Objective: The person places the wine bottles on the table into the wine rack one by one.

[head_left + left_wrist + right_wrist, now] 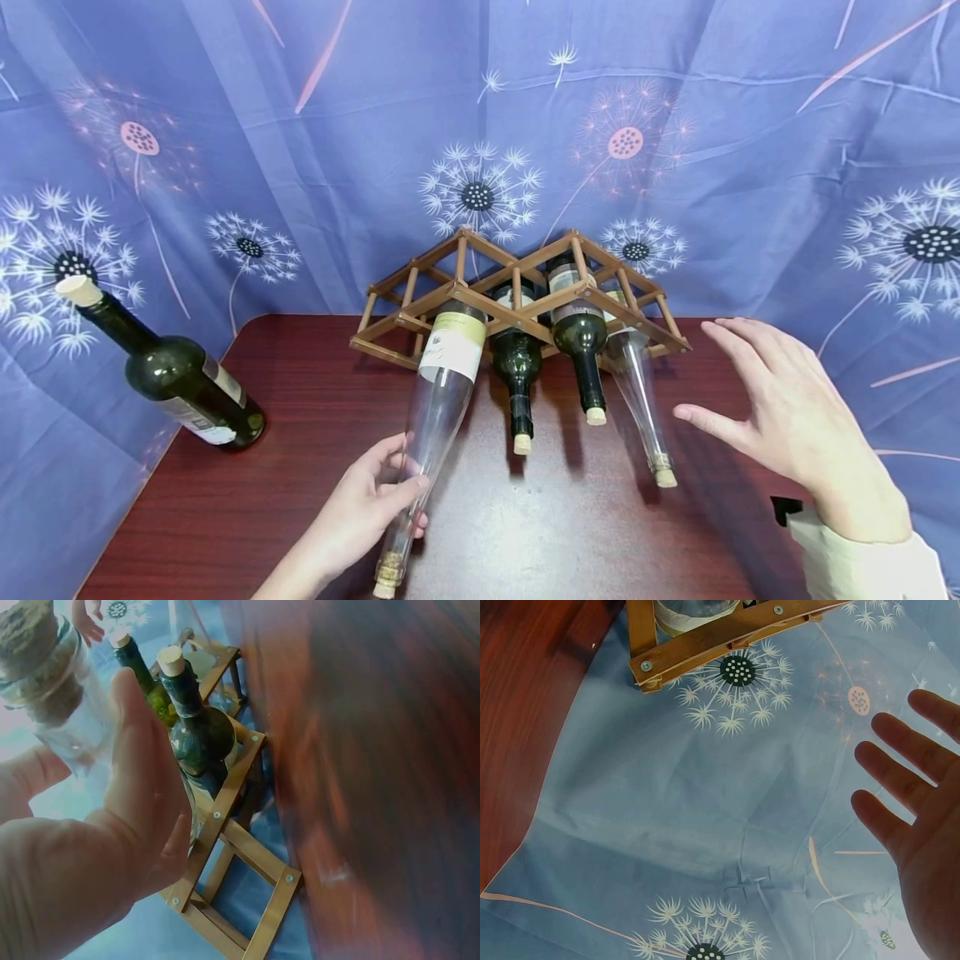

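Observation:
My left hand (367,504) grips the neck of a clear glass bottle (438,408) with a cork and a yellow-white label. Its base end lies at the left part of a wooden wine rack (517,315), neck slanting toward me. In the left wrist view the cork (30,637) shows close up beside the thumb. My right hand (783,408) hovers right of the rack with fingers spread, holding nothing. Two dark green bottles (517,362) (581,337) and another clear bottle (637,383) rest in the rack, corked necks pointing toward me.
A corked dark green bottle (180,375) stands upright at the table's left. The reddish-brown table (315,400) ends at a blue dandelion-print cloth (360,125) behind and at the sides. A small black object (785,509) is beside the right sleeve (870,558).

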`<action>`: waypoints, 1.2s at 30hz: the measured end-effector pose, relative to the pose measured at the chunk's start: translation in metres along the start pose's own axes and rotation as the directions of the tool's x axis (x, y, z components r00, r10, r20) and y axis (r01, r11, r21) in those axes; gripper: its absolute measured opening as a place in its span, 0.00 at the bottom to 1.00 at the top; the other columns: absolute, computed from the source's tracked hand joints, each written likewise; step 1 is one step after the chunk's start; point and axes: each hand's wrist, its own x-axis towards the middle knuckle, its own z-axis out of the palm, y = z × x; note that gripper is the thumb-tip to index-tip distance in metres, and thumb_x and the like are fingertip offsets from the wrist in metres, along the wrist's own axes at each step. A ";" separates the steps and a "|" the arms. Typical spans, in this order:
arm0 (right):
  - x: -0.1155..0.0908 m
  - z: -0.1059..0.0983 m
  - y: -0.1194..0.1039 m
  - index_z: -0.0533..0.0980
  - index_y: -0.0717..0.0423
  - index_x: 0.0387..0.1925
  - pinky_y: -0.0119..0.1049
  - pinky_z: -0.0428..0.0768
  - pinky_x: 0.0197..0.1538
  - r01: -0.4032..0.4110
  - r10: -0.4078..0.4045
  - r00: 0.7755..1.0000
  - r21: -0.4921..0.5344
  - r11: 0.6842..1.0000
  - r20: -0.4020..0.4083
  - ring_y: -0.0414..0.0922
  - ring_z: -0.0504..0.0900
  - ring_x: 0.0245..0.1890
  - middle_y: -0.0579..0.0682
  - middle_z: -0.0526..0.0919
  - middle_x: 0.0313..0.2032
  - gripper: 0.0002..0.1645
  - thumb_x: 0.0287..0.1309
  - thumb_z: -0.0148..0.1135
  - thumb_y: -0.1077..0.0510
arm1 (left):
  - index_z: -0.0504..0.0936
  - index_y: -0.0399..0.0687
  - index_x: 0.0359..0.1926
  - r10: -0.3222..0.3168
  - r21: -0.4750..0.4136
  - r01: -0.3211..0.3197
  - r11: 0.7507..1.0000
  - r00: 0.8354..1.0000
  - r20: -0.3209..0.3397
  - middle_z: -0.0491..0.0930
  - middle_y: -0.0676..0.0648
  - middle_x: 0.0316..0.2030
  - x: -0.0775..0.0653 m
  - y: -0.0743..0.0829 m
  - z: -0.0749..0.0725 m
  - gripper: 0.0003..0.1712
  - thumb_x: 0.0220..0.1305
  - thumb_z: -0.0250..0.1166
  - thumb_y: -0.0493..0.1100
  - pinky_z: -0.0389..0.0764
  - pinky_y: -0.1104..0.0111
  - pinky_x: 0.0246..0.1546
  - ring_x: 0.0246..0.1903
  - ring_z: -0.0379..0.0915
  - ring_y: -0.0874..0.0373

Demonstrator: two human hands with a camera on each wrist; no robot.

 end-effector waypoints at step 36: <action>-0.021 0.019 0.022 0.57 0.50 0.77 0.58 0.37 0.72 -0.206 0.211 0.931 -0.047 0.977 0.298 0.62 0.49 0.74 0.63 0.60 0.71 0.60 0.49 0.68 0.29 | 0.48 0.37 0.75 0.038 -0.112 -0.036 0.993 0.999 0.020 0.65 0.31 0.54 0.015 0.012 0.016 0.46 0.67 0.66 0.41 0.83 0.51 0.36 0.32 0.83 0.42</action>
